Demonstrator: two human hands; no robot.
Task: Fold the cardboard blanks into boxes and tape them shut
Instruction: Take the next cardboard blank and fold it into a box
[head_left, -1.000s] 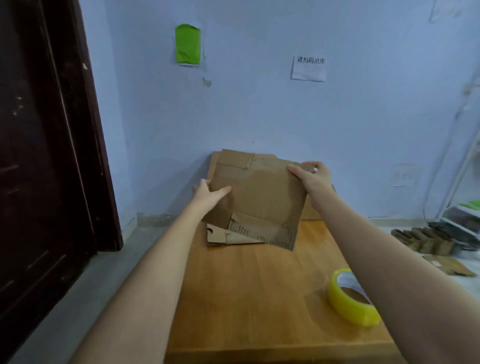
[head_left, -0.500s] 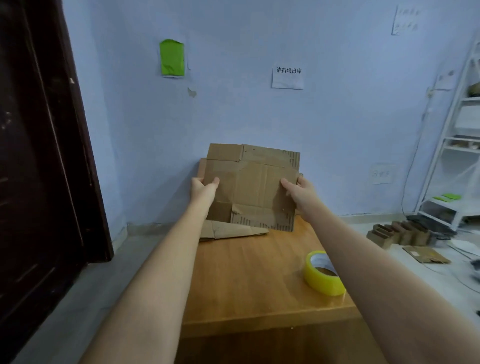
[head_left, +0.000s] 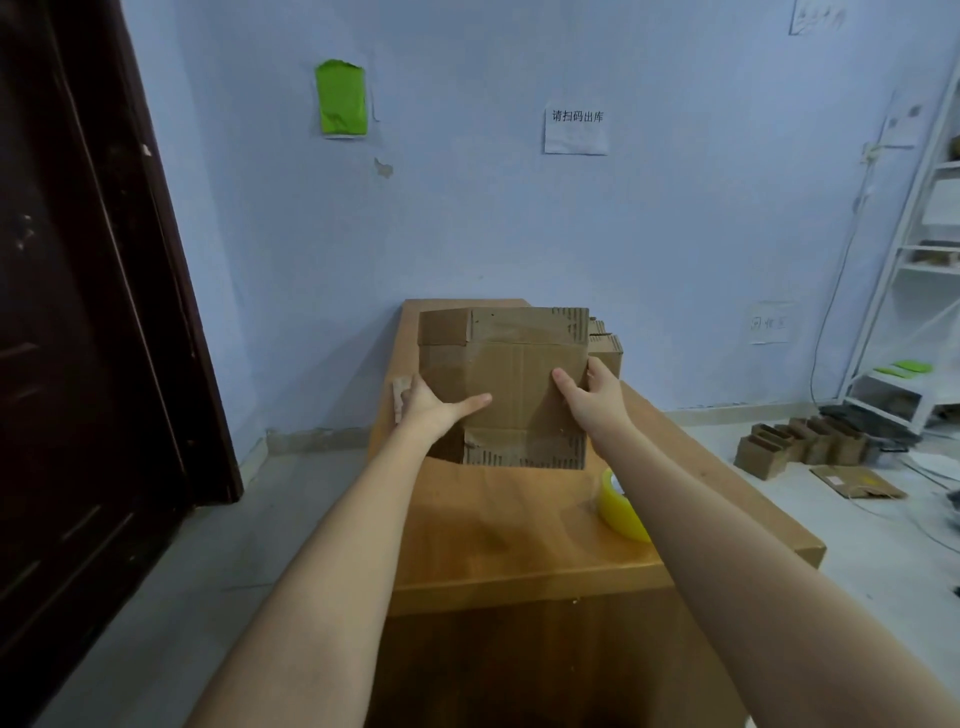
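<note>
You're early: your left hand (head_left: 434, 402) and right hand (head_left: 589, 397) grip the flat cardboard blank (head_left: 511, 384) by its sides, unfolded. Folding and taping remain; tape roll (head_left: 621, 512) sits untouched on the table (head_left: 519, 535).

A tape roll (head_left: 621, 512) lies on the table (head_left: 519, 530), right of the cardboard blank (head_left: 511, 384).
</note>
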